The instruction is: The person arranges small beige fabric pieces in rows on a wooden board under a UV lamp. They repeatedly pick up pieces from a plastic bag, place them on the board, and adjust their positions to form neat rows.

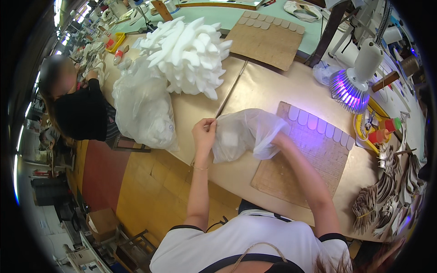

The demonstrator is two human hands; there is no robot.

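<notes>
clear bag (234, 123) is over the worktop (255, 86), near its front edge, long axis roughly left-right. left grip (205, 132) pinches its left end; right grip (278, 140) reaches in from the right, closed or not: can't tell, film hides it. brown board (287, 170) just right.

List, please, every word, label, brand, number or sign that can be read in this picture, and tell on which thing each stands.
No text can be read.
Held plastic bag: no readable words.
Large plastic bag: any marks are too blurred.
Red bottle with green cap: any label is too small.
</notes>
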